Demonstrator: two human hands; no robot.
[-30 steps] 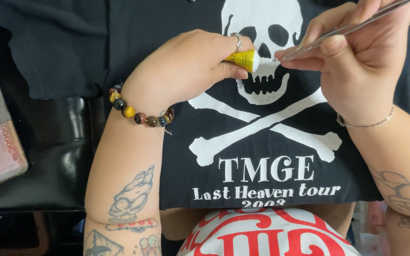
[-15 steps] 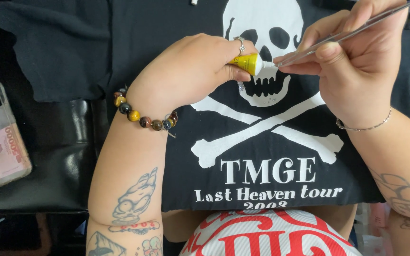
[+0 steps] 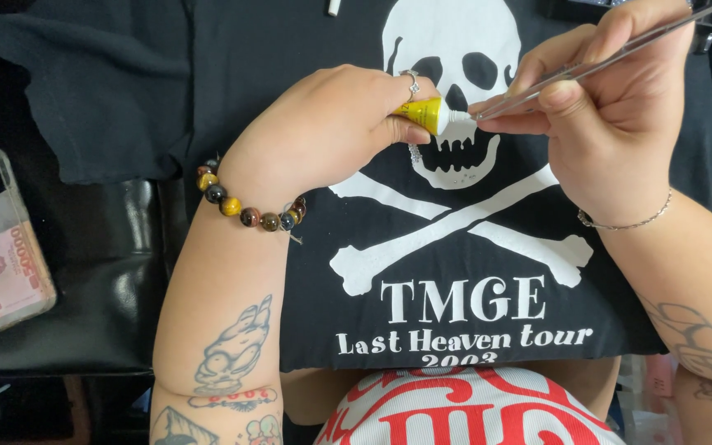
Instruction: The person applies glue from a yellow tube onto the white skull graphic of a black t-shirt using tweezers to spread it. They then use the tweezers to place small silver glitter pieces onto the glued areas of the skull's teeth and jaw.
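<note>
Room lies leftward over the black shirt (image 3: pixel 166 91); your left hand (image 3: pixel 323 132) pinches the yellow tube (image 3: pixel 426 114), right hand (image 3: pixel 611 124) pinches tweezers (image 3: pixel 587 66), now touching its nozzle.

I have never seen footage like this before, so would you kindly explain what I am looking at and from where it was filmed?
There is no machine here: these are a person's two bare hands, filmed by a camera worn on their head, looking down at their lap and work surface. The left hand, with a beaded bracelet at the wrist, pinches a small yellow tube with a white nozzle. The right hand holds thin metal tweezers, whose tips meet the nozzle. Beneath the hands lies a black T-shirt printed with a white skull and crossbones. At the left edge, a phone in a clear case with a banknote tucked inside rests on a black surface.
</note>
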